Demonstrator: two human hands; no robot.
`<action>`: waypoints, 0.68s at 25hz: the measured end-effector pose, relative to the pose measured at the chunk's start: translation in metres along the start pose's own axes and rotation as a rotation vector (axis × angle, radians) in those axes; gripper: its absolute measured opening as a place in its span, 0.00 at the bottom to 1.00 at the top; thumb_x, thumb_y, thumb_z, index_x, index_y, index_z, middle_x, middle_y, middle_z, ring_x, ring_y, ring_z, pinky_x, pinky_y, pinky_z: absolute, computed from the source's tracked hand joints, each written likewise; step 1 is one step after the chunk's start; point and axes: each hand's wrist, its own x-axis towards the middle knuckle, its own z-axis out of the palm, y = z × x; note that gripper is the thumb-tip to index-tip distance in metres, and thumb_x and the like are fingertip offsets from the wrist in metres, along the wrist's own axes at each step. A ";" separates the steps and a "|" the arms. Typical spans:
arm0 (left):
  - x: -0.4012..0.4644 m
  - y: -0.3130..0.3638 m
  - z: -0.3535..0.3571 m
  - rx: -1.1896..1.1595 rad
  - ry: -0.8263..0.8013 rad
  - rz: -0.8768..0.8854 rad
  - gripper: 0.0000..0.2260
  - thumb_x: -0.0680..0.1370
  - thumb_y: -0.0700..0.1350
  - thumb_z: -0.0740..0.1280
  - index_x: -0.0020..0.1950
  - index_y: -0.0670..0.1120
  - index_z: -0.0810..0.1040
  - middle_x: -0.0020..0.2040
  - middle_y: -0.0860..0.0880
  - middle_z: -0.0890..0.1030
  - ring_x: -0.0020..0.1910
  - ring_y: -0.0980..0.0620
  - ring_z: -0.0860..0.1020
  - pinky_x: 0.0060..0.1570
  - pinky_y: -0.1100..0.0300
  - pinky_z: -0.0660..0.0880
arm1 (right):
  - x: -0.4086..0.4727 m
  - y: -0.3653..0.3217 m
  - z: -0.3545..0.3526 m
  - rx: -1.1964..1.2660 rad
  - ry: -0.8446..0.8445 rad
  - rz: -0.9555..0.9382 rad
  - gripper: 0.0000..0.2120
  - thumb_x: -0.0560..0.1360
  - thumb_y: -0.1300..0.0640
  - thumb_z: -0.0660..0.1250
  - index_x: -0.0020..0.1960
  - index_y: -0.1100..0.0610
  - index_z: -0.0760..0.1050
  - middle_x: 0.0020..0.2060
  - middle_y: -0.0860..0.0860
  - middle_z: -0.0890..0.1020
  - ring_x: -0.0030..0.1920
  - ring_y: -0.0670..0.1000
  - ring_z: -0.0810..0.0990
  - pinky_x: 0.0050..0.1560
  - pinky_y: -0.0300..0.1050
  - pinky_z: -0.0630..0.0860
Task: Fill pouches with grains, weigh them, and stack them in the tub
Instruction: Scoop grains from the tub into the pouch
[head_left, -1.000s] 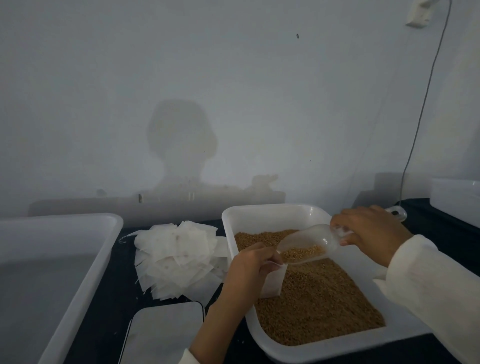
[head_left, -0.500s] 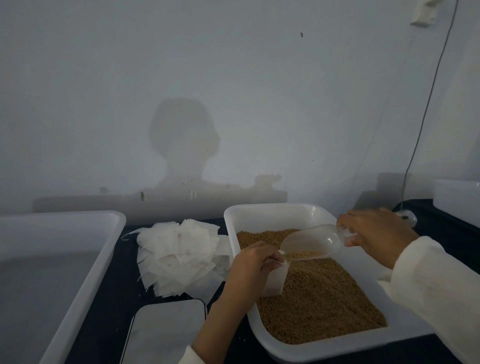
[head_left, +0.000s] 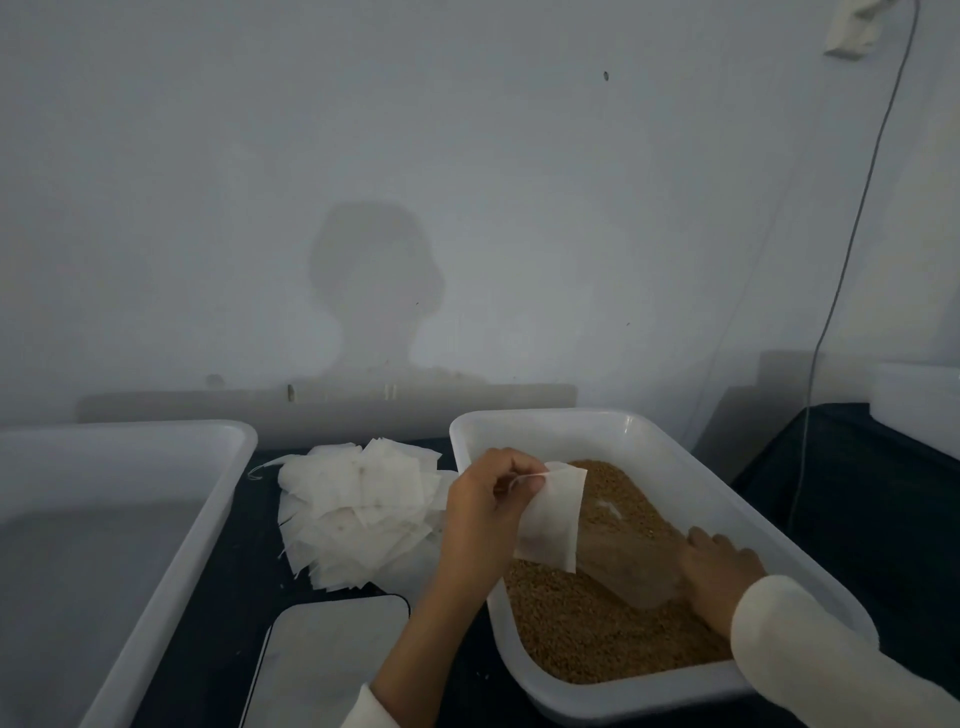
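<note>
My left hand (head_left: 488, 506) pinches the top edge of a white pouch (head_left: 553, 522) and holds it over the left part of the white grain tub (head_left: 670, 436). The pouch hangs down just above the brown grains (head_left: 587, 634). My right hand (head_left: 719, 577) is low in the tub at its right side and holds the handle end of a clear plastic scoop (head_left: 631, 564). The scoop lies pushed into the grains, and its handle is hidden under the hand. A flat silver scale (head_left: 327, 660) lies at the front between the two tubs.
A large white tub (head_left: 156, 431) stands at the left with nothing visible in it. A loose pile of flat white pouches (head_left: 358, 512) lies between the tubs on the dark table. A white box (head_left: 917, 395) and a hanging cable (head_left: 831, 312) are at the far right.
My right hand has dropped from pouring height and pushed the scoop down into the grains. My left hand has lifted the pouch slightly and now holds it by the top edge.
</note>
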 end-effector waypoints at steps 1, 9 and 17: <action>0.000 0.002 -0.002 -0.006 -0.005 -0.003 0.12 0.75 0.36 0.68 0.41 0.55 0.78 0.43 0.55 0.81 0.44 0.61 0.77 0.45 0.70 0.72 | 0.000 -0.003 -0.001 0.025 0.014 -0.012 0.17 0.79 0.53 0.56 0.68 0.52 0.64 0.65 0.53 0.67 0.64 0.54 0.67 0.62 0.50 0.67; -0.009 0.021 -0.030 -0.002 -0.026 0.014 0.10 0.76 0.35 0.68 0.41 0.51 0.79 0.43 0.53 0.81 0.45 0.56 0.79 0.46 0.64 0.75 | -0.038 -0.087 -0.062 1.451 0.149 -0.468 0.13 0.69 0.50 0.70 0.54 0.45 0.77 0.49 0.43 0.84 0.52 0.44 0.82 0.51 0.38 0.78; -0.044 0.023 -0.103 -0.020 0.055 -0.057 0.10 0.76 0.34 0.67 0.41 0.50 0.79 0.42 0.54 0.81 0.45 0.55 0.79 0.47 0.64 0.76 | -0.052 -0.163 -0.065 1.817 0.014 -0.374 0.14 0.66 0.59 0.74 0.51 0.53 0.80 0.45 0.50 0.86 0.46 0.51 0.84 0.43 0.48 0.81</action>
